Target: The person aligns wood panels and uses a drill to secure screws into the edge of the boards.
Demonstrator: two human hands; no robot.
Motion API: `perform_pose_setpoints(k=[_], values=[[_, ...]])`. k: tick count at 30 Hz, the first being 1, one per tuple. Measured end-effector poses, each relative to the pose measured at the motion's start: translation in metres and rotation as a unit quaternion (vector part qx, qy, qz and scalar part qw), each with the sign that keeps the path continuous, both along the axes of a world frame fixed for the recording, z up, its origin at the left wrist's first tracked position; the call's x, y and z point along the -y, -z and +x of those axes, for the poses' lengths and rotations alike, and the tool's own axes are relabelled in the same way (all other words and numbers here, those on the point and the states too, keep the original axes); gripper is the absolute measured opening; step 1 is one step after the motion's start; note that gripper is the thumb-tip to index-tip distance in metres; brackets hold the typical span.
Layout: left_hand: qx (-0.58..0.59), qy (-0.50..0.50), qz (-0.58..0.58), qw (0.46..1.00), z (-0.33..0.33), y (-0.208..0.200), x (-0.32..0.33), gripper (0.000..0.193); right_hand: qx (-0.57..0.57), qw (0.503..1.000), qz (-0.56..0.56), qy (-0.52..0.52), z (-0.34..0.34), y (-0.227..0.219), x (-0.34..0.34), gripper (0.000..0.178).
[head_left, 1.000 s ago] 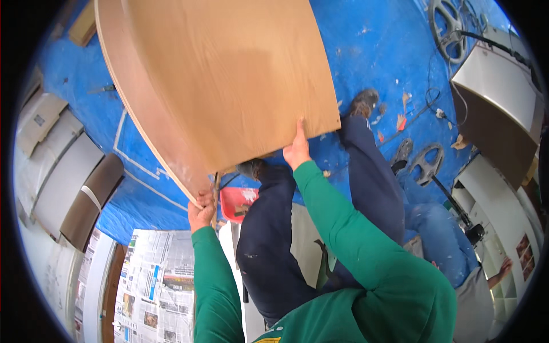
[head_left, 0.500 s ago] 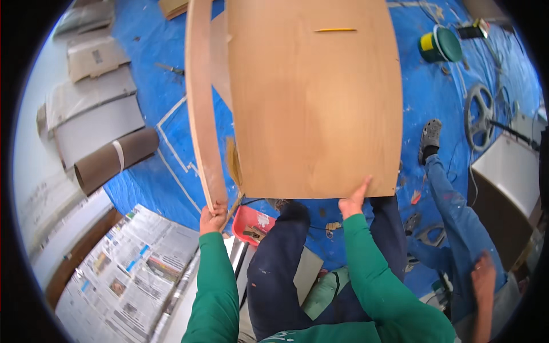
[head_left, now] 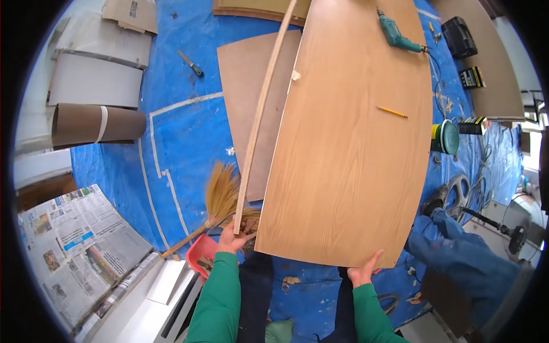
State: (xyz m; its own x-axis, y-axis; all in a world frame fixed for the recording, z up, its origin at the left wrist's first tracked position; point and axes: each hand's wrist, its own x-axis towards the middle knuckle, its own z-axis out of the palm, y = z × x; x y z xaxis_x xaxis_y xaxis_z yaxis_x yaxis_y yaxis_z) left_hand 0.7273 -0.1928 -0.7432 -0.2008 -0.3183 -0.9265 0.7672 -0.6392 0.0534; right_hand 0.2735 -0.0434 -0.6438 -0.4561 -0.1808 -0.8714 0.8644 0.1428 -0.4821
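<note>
A large curved wood-veneer panel [head_left: 349,143] stretches away from me over the blue tarp. My right hand [head_left: 363,273] grips its near edge at the lower right. A thin curved wooden strip [head_left: 260,114] runs along the panel's left side, and my left hand [head_left: 231,240] holds its near end. Both arms wear green sleeves. A pencil [head_left: 392,112] and a teal power drill [head_left: 396,34] lie on the panel's far part.
A straw broom [head_left: 214,200] and a red dustpan [head_left: 203,257] lie by my left hand. A brown board [head_left: 243,86] lies on the blue tarp [head_left: 177,143]. Rolled sheets [head_left: 91,123] and newspapers [head_left: 68,240] are at left. Another person's blue-trousered leg [head_left: 457,246] is at right.
The panel has come down from a raised, tilted position to lie nearly flat and stretched away from me. Both hands stay at its near end.
</note>
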Motion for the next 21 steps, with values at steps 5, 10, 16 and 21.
perform_pose_setpoints(k=[5,10,16,21], values=[[-0.055,-0.068,-0.012,0.996,-0.036,0.046,-0.075,0.026,0.049,0.998,0.042,0.006,-0.035,-0.024,-0.023,0.095],[-0.130,-0.040,-0.022,0.990,-0.078,0.030,-0.092,0.035,0.036,0.998,0.053,-0.011,-0.066,-0.031,-0.038,0.095],[-0.211,-0.034,-0.061,0.975,-0.132,0.012,-0.114,0.045,0.017,0.997,0.070,-0.022,-0.124,0.016,-0.071,0.095],[-0.227,-0.071,0.002,0.971,-0.165,0.031,-0.143,0.044,0.052,0.997,0.047,-0.029,-0.155,0.042,-0.088,0.088]])
